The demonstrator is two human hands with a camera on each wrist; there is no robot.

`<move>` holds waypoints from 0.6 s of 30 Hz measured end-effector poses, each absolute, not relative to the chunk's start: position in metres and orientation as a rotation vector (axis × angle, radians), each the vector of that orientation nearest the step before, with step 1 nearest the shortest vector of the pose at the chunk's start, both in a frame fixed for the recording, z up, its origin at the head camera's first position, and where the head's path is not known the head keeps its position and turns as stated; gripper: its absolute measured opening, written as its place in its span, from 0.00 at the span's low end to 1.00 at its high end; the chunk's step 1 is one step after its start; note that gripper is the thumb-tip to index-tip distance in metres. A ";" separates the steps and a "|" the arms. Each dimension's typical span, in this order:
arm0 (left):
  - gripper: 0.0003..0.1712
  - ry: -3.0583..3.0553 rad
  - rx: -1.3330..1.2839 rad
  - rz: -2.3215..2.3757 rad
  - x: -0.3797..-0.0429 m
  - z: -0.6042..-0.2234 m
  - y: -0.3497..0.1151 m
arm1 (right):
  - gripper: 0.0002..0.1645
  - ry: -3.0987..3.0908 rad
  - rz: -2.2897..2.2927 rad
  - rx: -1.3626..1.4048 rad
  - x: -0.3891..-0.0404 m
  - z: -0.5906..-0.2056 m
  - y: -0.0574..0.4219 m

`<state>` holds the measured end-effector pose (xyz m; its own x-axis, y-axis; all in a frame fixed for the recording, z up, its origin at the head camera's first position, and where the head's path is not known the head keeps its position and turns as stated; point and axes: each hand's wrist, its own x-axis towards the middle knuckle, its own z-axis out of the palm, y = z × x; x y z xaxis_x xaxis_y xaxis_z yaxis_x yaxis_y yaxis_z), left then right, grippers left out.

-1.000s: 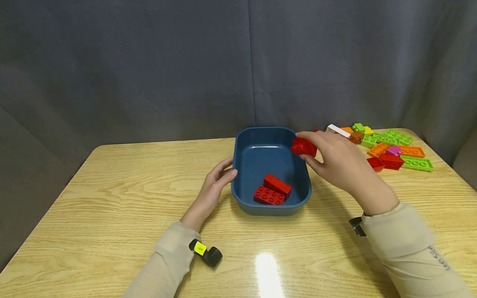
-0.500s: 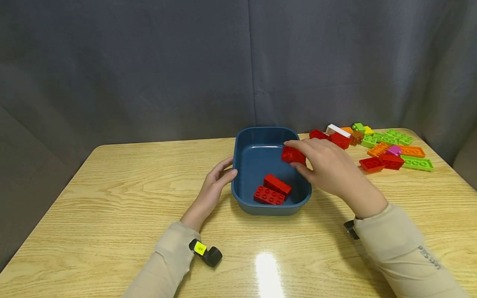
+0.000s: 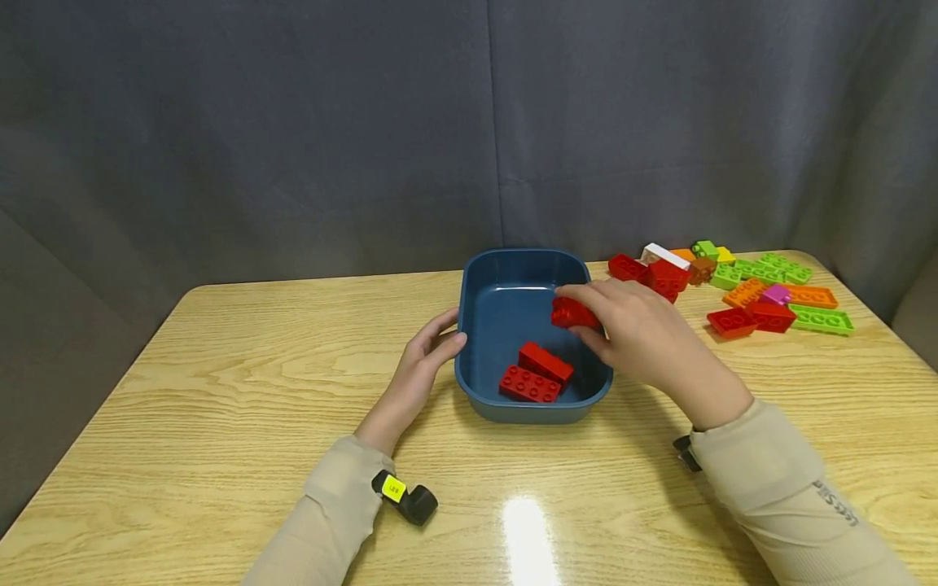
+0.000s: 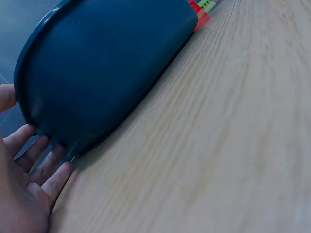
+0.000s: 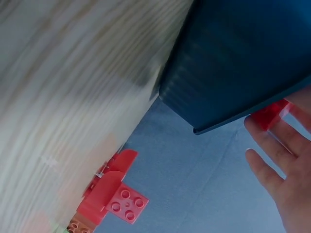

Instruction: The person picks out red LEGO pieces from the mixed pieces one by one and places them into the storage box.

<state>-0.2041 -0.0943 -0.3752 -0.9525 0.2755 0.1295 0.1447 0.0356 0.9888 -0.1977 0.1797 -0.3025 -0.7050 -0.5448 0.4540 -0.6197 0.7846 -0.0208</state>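
Observation:
My right hand (image 3: 633, 330) pinches a red toy brick (image 3: 573, 312) between thumb and fingers, over the right side of a blue bin (image 3: 533, 413). In the right wrist view the brick (image 5: 268, 115) peeks out past the bin's rim, partly hidden by the fingers. Two red bricks lie in the bin's near end, one flat with studs up (image 3: 529, 384) and one angled behind it (image 3: 545, 363). At the bin's left wall is my left hand (image 3: 419, 370). Its fingertips touch the outer wall, with the thumb up at the rim, as the left wrist view shows.
To the right of the bin, red bricks (image 3: 667, 278) and a white brick (image 3: 665, 256) lie at the wooden table's (image 3: 293, 391) back edge. Farther right are green plates (image 3: 821, 319), orange pieces (image 3: 809, 296) and a pink brick (image 3: 775, 295). A grey curtain (image 3: 330, 138) hangs behind.
My right hand has moved left and slightly nearer with the red brick, from the bin's right rim to over its inside. The left hand and the two bricks inside have stayed put.

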 end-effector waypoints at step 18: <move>0.31 2.205 0.457 2.059 -0.204 -0.375 -0.095 | 0.31 -2.582 0.203 0.890 -0.200 -0.310 0.180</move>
